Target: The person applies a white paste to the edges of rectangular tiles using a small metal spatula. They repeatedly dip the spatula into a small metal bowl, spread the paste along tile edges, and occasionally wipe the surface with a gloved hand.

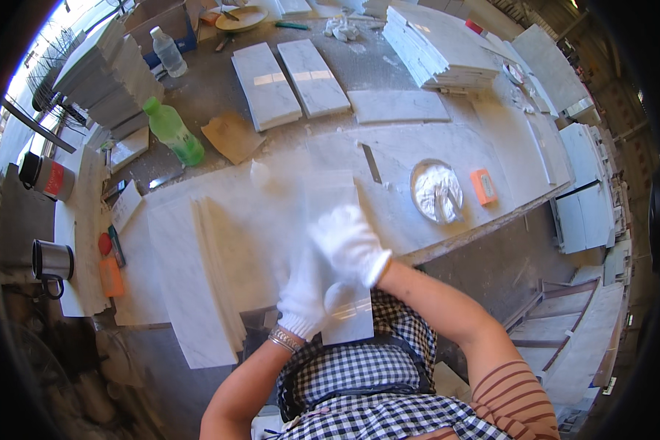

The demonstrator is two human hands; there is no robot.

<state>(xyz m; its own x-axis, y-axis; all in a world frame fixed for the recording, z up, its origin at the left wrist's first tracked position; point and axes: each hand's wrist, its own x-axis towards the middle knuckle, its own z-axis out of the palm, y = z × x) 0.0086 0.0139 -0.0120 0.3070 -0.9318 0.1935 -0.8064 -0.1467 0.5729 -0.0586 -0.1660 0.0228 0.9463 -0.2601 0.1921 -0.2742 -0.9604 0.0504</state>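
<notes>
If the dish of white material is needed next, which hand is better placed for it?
Probably the right hand: it is nearer the dish, and its forearm lies on that side. The left hand is lower and farther left in view.

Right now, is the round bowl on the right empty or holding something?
Holding something: white material covers most of the inside of the bowl. How deep, I can't tell.

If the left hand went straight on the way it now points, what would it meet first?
Most likely the gloved right hand, just ahead of the left hand over the white slab; blur leaves contact and depth unclear.
</notes>
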